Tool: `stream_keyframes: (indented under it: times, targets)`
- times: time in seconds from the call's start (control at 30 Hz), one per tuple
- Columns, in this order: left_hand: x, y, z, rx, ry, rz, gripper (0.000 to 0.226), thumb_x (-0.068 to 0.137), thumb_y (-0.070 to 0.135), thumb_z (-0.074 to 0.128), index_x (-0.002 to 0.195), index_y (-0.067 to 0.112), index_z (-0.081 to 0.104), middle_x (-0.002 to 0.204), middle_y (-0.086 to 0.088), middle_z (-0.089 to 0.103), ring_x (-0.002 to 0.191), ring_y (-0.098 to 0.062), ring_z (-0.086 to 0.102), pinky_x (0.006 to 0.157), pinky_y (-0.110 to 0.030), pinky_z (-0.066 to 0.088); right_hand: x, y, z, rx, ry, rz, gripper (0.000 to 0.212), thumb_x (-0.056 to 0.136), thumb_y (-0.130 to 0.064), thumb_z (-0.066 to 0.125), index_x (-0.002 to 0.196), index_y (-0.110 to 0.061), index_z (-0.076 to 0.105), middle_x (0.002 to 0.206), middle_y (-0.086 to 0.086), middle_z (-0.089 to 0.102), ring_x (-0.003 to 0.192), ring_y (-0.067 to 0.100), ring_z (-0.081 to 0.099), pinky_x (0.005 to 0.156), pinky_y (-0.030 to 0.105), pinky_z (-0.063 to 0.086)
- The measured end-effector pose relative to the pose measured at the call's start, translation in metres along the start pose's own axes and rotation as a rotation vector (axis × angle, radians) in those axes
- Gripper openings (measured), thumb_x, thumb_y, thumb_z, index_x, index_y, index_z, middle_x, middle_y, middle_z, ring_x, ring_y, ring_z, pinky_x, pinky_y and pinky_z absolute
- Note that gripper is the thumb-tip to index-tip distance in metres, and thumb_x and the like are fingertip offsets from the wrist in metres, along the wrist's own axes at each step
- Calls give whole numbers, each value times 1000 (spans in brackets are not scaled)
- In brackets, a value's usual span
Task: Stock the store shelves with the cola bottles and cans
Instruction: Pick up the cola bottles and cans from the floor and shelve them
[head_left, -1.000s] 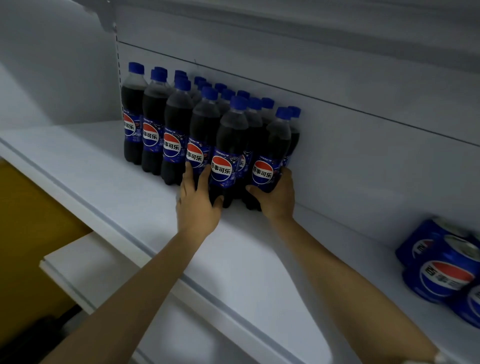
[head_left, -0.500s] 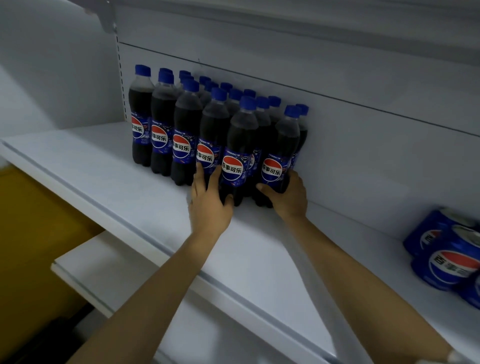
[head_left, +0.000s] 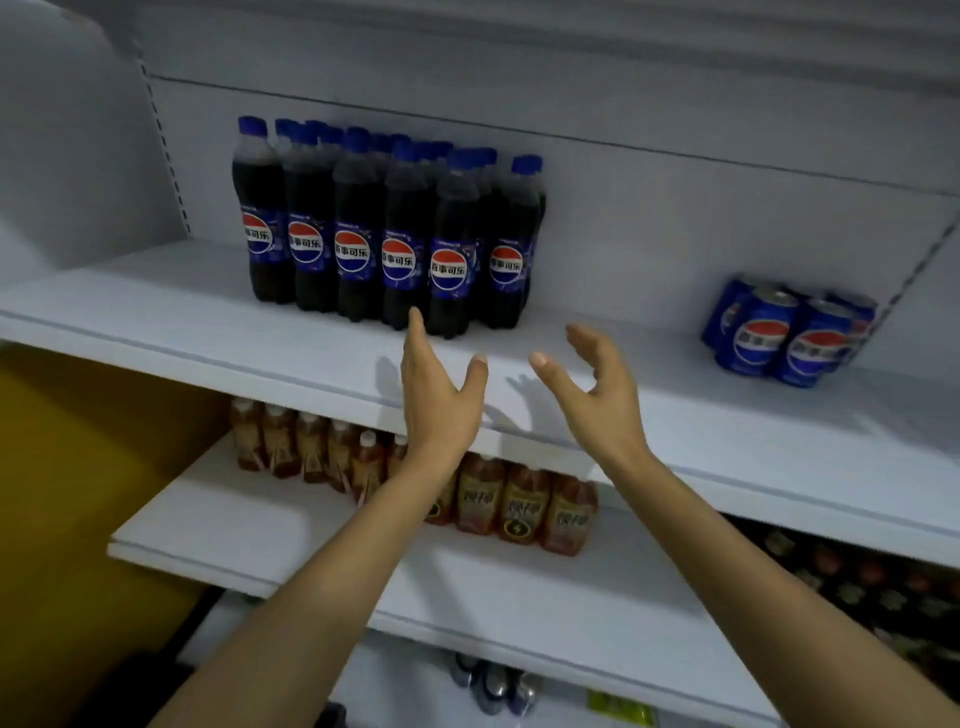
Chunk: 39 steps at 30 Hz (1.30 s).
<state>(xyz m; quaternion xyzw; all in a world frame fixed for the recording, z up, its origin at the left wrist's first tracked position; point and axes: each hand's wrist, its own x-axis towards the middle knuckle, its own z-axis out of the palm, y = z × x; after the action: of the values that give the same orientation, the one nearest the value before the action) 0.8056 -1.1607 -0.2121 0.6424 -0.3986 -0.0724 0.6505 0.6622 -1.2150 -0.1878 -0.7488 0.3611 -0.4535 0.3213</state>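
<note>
Where the white upper shelf (head_left: 208, 312) meets its back panel, toward its left end, the cola bottles (head_left: 395, 249) stand upright in one tight block. Six make up the front row, labels facing out, and more blue caps show in rows behind them; the full count cannot be told. The block sits back from the shelf's front edge. Below, a second white shelf (head_left: 260, 525) carries a row of amber drink bottles (head_left: 519, 509) along its back edge. Three stand clear to the right of the left forearm and about six to the left of it, with one partly hidden behind the arm. At the right end of the upper shelf, well apart from the bottles, a cluster of blue cola cans (head_left: 789, 338) stands upright; at least four are visible, blurred.

Both hands hang over the upper shelf's front edge and hold nothing. The left hand (head_left: 436, 395) has straight fingers and a spread thumb, its fingertips near the base of the front row; whether they touch cannot be told. The right hand (head_left: 597, 384) is just beside it, fingers loosely curled.
</note>
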Motion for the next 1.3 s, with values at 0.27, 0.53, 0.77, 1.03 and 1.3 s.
stream_keyframes:
  times: [0.27, 0.53, 0.77, 1.03, 1.3]
  targets:
    - [-189, -10, -43, -110, -251, 56, 70, 94, 16, 55, 150, 21, 14, 154, 6, 27, 141, -6, 26, 112, -19, 25, -232, -10, -53, -24, 264, 193, 42, 89, -42, 64, 127, -26, 53, 128, -12, 57, 121, 0, 50, 94, 11, 40]
    - [-335, -7, -19, 9, -727, -8, 64, 96, 24, 54, 150, 19, 22, 154, 1, 28, 140, -16, 27, 113, -35, 31, -401, 14, -154, -195, 524, 527, 33, 89, -38, 65, 119, -32, 54, 114, -16, 61, 110, -4, 56, 79, 7, 42]
    - [-438, 12, 30, -17, -995, 17, 57, 95, 23, 53, 147, 25, 28, 150, 6, 35, 136, -11, 34, 107, -26, 32, -505, 34, -247, -196, 783, 771, 34, 88, -35, 67, 119, -29, 54, 114, -3, 63, 108, 12, 61, 93, 34, 51]
    - [-585, 35, 123, 121, -1145, -121, 58, 92, 20, 58, 145, 20, 33, 146, 1, 42, 134, -14, 38, 108, -32, 35, -617, 88, -368, -212, 774, 1023, 36, 88, -35, 67, 120, -26, 55, 109, -5, 65, 104, 12, 62, 95, 44, 51]
    - [-674, 5, 175, 320, -1095, -289, 59, 91, 19, 61, 144, 17, 35, 143, 3, 43, 129, -13, 41, 100, -26, 33, -676, 183, -437, -147, 486, 1188, 27, 87, -30, 70, 110, -30, 56, 103, 1, 66, 101, 19, 63, 89, 40, 52]
